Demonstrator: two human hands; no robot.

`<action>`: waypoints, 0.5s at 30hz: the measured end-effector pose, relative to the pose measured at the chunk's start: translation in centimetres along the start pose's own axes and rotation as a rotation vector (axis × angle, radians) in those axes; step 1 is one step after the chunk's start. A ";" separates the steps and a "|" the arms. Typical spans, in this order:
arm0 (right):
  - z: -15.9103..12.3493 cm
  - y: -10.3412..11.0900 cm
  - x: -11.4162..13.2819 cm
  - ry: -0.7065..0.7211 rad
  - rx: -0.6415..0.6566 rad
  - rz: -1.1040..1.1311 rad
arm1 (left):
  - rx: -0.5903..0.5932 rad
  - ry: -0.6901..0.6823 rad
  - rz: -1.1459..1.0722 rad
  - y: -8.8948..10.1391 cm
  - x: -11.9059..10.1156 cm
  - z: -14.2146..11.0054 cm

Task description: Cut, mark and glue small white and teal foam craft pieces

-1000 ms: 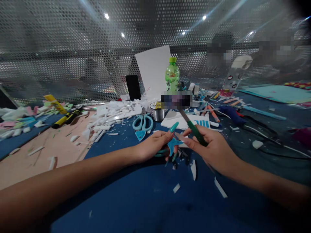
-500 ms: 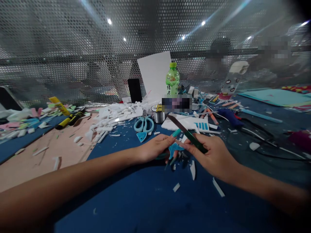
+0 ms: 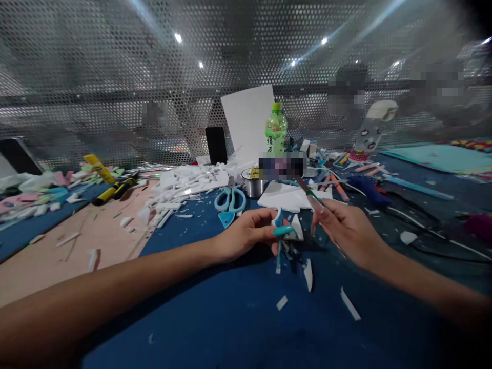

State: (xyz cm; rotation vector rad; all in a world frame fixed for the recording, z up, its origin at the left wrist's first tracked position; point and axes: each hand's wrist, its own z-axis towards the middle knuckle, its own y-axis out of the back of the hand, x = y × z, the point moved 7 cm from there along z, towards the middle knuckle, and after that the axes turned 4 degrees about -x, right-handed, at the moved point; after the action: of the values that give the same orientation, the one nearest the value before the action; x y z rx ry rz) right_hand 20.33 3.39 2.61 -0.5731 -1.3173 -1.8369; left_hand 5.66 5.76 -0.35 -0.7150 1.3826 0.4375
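My left hand (image 3: pixel 246 233) is closed in a pinch on a small blue and white foam piece (image 3: pixel 277 219). A long teal nail shows at its thumb tip, and part of the piece is hidden behind the fingers. In my right hand (image 3: pixel 348 225) is a knife (image 3: pixel 307 188), its blade pointing up and away to the left; the fingers cover much of its green handle. The blade is apart from the foam piece. Light blue scissors (image 3: pixel 229 199) lie left of my hands, beside a small blue triangular piece (image 3: pixel 226 219). White foam scraps (image 3: pixel 308 275) lie just below.
A spool of clear line (image 3: pixel 253 185) and a green drink bottle (image 3: pixel 275 130) stand ahead. White foam offcuts (image 3: pixel 184 184) are heaped to the left. A blue glue gun (image 3: pixel 367 188) with cables lies right. A perforated metal screen (image 3: pixel 115 92) closes off the back.
My right hand has drawn away to the right from the foam piece, and the knife has tilted more upright. My left hand has turned the foam piece, and its thumb has lowered.
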 end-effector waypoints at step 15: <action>-0.6 1.2 3.1 0.425 -0.100 -0.329 | -0.160 -0.021 -0.181 1.4 -0.1 0.1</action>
State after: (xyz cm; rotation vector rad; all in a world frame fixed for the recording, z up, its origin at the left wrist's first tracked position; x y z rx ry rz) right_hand 19.53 1.60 5.31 -0.0016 -1.0783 -2.1506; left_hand 4.74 6.83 -0.52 -0.9554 1.2599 0.4138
